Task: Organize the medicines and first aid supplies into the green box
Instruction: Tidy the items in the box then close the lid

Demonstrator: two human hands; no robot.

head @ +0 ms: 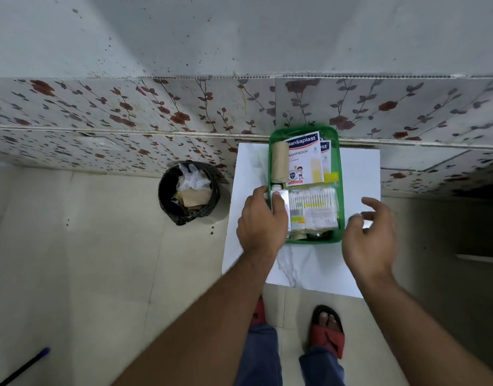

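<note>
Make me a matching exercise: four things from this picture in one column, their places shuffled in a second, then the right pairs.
1. beige roll
2. cotton swab pack
3. black bin
4. right hand

A. on the floor left of the white table
B. open, beside the green box
C. far-left part of the box
D. near half of the box

Pairs: 1-C, 2-D, 3-A, 4-B

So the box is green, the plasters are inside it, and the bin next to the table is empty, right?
Not quite. The head view shows the black bin has rubbish in it: crumpled plastic and a piece of cardboard. The rest is right: the box is green and the plasters are inside it.
</note>
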